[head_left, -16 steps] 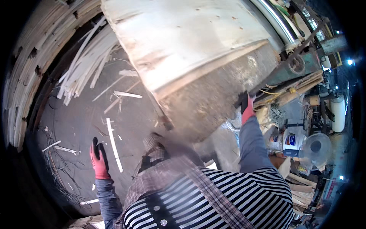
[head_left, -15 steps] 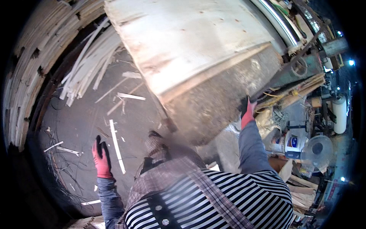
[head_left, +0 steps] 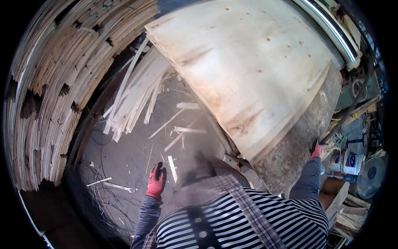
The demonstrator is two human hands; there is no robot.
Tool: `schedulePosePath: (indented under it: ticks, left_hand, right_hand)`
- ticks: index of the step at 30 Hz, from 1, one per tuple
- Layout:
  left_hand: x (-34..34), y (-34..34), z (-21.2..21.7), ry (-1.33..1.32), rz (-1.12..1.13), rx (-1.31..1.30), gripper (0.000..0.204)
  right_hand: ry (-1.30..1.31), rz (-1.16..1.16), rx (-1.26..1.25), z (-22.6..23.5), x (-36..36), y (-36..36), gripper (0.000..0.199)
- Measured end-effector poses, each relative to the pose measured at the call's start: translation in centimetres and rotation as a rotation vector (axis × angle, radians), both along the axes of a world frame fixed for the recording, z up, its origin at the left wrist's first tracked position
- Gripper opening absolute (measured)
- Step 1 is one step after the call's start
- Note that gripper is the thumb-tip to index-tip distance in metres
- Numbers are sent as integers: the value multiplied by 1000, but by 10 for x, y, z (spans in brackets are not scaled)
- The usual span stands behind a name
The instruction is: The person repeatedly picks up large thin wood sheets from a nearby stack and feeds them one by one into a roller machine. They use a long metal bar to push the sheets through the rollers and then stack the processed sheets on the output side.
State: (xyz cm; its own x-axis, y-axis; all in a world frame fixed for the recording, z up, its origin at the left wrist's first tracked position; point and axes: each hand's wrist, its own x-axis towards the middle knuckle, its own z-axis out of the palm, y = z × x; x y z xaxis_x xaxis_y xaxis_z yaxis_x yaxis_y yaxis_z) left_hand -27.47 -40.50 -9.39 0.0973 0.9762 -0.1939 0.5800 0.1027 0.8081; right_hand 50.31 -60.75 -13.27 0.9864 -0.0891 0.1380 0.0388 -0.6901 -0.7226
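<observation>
Now in the head view our right hand (head_left: 318, 150) reaches out and is clamped on the edge of the big sheet (head_left: 253, 70), which is raised before us. Our left hand (head_left: 156, 181) hangs free, fingers loosely apart, above the floor (head_left: 124, 162) with strips (head_left: 137, 91).

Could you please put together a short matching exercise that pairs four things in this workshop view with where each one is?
Things:
1. left hand
2. right hand
3. large plywood sheet
4. stacked veneer sheets

Places:
A. piled along the far left of the view
B. at the right edge of the big sheet
C. free above the dark floor, holding nothing
D. spread across the upper middle

Pairs: 1-C, 2-B, 3-D, 4-A
</observation>
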Motion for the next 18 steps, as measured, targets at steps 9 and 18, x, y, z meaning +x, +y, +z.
schedulePosePath:
  ticks: [9,18]
  left_hand:
    - [-34,157,-24,35,-181,-7,44]
    - [-24,446,18,228,-440,-83,48]
  right_hand:
    - [94,-477,-588,-11,-21,15,71]
    - [-281,394,-399,139,-353,398,63]
